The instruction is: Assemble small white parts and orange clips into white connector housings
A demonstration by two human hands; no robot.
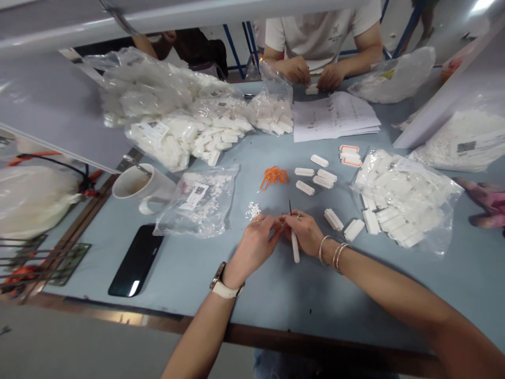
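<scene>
Over the middle of the table, my left hand (258, 239) and my right hand (303, 231) meet at the fingertips. A slim white-handled tool (295, 248) with a thin dark tip is held in my right hand, its tip pointing away from me. My left fingers are pinched together; what lies between them is too small or hidden to make out. Just beyond my left hand is a small heap of tiny white pieces (253, 210). Farther off sits a pile of orange rectangular frames (275, 176). Several white oblong plastic cases (305, 187) lie beyond and right of my hands.
At left are a black phone (136, 260), a white mug (136, 184) with a spoon, and a bag of tiny pieces (201, 202). Bags of white cases stand at the back (169, 137) and right (406, 195). A co-worker's hands (315, 73) are beyond printed sheets (335, 116).
</scene>
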